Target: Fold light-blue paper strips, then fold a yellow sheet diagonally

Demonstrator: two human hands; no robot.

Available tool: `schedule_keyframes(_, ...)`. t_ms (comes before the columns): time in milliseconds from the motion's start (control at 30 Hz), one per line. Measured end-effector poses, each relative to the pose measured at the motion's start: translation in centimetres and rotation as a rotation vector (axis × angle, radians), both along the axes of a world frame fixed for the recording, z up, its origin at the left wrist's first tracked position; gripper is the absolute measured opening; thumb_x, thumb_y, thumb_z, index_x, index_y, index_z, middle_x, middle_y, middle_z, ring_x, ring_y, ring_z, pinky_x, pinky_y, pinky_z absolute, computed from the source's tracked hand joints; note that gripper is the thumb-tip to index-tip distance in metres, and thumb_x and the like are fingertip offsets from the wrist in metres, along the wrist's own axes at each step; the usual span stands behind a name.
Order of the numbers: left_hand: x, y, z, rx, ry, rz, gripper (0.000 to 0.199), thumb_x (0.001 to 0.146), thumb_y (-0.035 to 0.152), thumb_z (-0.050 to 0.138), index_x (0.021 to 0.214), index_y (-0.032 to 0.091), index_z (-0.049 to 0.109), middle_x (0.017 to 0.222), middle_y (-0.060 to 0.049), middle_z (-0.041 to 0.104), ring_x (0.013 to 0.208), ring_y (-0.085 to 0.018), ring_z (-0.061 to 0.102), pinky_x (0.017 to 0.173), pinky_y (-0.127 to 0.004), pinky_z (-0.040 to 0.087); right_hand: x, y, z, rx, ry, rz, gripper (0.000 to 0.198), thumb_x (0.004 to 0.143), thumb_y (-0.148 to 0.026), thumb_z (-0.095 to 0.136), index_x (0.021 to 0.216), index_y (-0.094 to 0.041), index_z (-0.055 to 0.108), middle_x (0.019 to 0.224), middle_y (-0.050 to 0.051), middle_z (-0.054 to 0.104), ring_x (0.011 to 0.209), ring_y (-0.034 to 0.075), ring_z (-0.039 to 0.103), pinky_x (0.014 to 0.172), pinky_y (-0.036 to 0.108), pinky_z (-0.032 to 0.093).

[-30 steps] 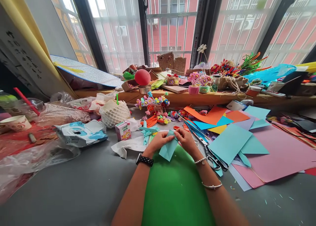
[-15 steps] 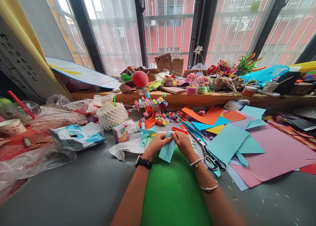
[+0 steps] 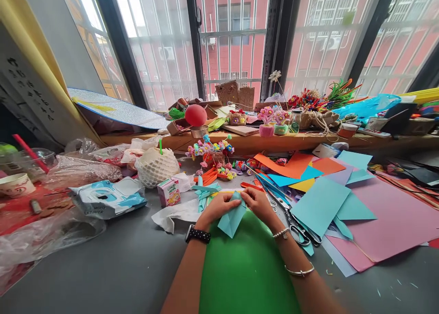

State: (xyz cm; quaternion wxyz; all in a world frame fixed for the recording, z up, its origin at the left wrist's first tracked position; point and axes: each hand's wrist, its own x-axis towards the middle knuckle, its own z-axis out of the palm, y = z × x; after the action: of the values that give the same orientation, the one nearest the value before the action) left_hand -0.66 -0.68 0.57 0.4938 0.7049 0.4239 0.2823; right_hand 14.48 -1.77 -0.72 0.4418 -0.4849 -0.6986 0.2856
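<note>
A creased piece of light-blue paper point(image 3: 232, 221) is held up between my two hands, above a green balloon-like rounded surface point(image 3: 247, 268). My left hand point(image 3: 218, 209) pinches its left side, thumb on top. At the paper's upper right edge, my right hand point(image 3: 257, 204) grips it with thumb and fingers. Just beyond my left hand lie strips of folded light-blue paper point(image 3: 206, 190). Scissors point(image 3: 298, 229) rest on the grey table to the right of my right hand.
Coloured paper sheets point(image 3: 322, 204) and a large pink sheet point(image 3: 387, 222) spread over the right side. On the left are a wet-wipes pack point(image 3: 108, 197), a small pink box point(image 3: 169, 192) and a net-wrapped coconut point(image 3: 157, 167). Pipe-cleaner flowers point(image 3: 212, 151) stand ahead, before the cluttered windowsill point(image 3: 247, 141).
The light-blue paper has turned and spread wider, now showing a diamond-like shape with creases. Both hands stay on it. The whole view has shifted slightly.
</note>
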Motion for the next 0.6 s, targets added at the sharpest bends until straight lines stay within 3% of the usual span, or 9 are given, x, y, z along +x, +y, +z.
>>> schedule_keyframes(167,0.01,0.22,-0.23,0.041,0.04,-0.008,0.029,0.066,0.039,0.051,0.069,0.011,0.057,0.058,0.001,0.047,0.055,-0.01,0.04,0.048,-0.019,0.03,-0.29,0.0,-0.23,0.056,-0.061,-0.048,0.025,0.078,-0.031,0.037,0.057,-0.018,0.042,0.05,-0.002,0.044,0.048,0.011,0.039,0.046,0.022,0.028)
schedule_keyframes(267,0.09,0.22,-0.33,0.062,0.05,-0.007,0.028,0.066,0.038,0.052,0.066,0.011,0.057,0.056,0.002,0.046,0.053,-0.009,0.038,0.047,-0.019,0.028,-0.18,0.19,-0.41,0.022,-0.039,-0.016,0.027,0.079,-0.034,0.036,0.057,-0.018,0.043,0.05,-0.001,0.045,0.047,0.011,0.04,0.046,0.022,0.03)
schedule_keyframes(433,0.26,-0.06,-0.14,0.067,0.075,0.01,0.028,0.065,0.039,0.052,0.059,0.012,0.056,0.052,0.003,0.046,0.052,-0.01,0.041,0.047,-0.02,0.028,0.01,0.19,-0.1,-0.004,0.011,0.03,0.023,0.07,-0.037,0.051,0.06,-0.017,0.05,0.055,-0.001,0.051,0.05,0.011,0.043,0.046,0.021,0.031)
schedule_keyframes(500,0.29,0.0,-0.12,0.076,0.056,0.067,0.025,0.062,0.038,0.055,0.06,0.012,0.056,0.057,0.001,0.051,0.056,-0.012,0.046,0.05,-0.021,0.033,0.13,0.16,-0.03,0.01,0.047,-0.038,0.024,0.068,-0.037,0.054,0.057,-0.016,0.05,0.053,-0.001,0.05,0.049,0.011,0.043,0.046,0.022,0.031)
schedule_keyframes(600,0.28,0.38,-0.37,0.099,-0.04,0.249,0.031,0.057,0.035,0.061,0.079,0.013,0.057,0.078,-0.005,0.059,0.073,-0.017,0.054,0.064,-0.024,0.04,0.45,0.18,-0.21,0.013,0.188,-0.217,0.026,0.068,-0.039,0.054,0.057,-0.016,0.051,0.05,-0.002,0.049,0.048,0.01,0.043,0.046,0.022,0.032)
